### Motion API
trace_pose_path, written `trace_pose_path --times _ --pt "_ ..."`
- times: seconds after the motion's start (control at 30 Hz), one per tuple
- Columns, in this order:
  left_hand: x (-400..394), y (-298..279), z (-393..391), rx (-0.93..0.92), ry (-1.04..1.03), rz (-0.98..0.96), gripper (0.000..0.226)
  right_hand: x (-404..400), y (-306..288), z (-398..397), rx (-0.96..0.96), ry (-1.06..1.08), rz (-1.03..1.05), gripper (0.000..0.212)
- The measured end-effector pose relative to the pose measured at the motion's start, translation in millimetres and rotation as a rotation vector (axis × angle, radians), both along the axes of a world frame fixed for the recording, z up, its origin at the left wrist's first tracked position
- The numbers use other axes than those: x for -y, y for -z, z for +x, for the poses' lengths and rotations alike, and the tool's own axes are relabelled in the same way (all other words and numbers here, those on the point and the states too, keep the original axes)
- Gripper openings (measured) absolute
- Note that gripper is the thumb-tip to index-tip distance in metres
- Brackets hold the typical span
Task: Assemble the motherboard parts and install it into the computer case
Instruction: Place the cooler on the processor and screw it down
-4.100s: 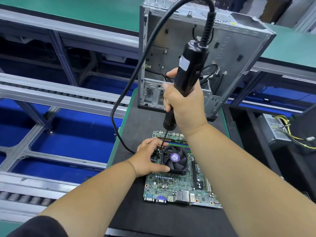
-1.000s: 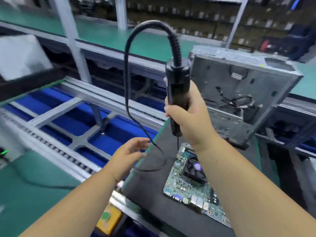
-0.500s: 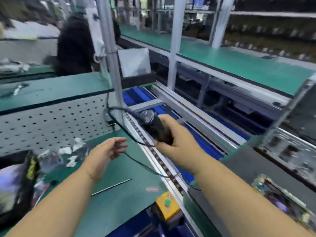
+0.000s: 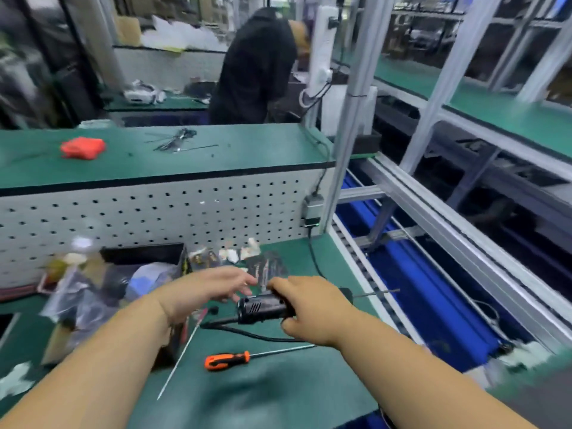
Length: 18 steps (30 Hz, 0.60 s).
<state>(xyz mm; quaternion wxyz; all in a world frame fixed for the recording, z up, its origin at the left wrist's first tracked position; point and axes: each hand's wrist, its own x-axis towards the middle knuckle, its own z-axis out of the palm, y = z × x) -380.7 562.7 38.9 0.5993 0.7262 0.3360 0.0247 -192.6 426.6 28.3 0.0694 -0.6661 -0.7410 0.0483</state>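
Green matting covers the bench (image 4: 278,397) before me, backed by a white pegboard (image 4: 154,212), with a person in dark clothes (image 4: 253,63) bent over the next station. My right hand (image 4: 309,308) curls around the black electric screwdriver (image 4: 263,308), holding it level just above the mat, bit pointing right, cord trailing left. My left hand (image 4: 210,289) hovers beside it, fingers loosely spread and holding nothing, and one orange-handled screwdriver (image 4: 229,360) lies nearer me.

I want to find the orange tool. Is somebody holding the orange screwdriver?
No, the orange screwdriver lies alone on the green mat, while the right hand grips the black electric screwdriver.
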Motion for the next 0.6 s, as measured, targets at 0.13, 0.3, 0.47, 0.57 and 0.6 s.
trace_pose_path --times 0.13,0.3,0.47,0.57,0.6 --pt "-23.2 32.9 -21.8 -0.107 0.138 0.194 0.021 -47.8 29.7 -27.5 0.07 -0.02 -0.071 0.047" --pt "-32.8 66.7 -14.8 -0.207 0.264 0.426 0.035 -73.5 67.4 -44.3 0.141 0.023 -0.194 0.048" --pt "-38.9 109.4 -0.7 -0.221 0.241 0.407 0.041 -68.8 96.2 -37.9 0.136 0.159 -0.254 0.08" --pt "-44.5 137.8 2.6 -0.257 0.208 0.324 0.036 -50.9 103.9 -19.3 0.092 0.265 -0.239 0.089" --pt "-46.6 145.8 3.5 -0.275 0.206 0.315 0.035 -42.5 105.1 -10.6 0.072 0.31 -0.232 0.089"
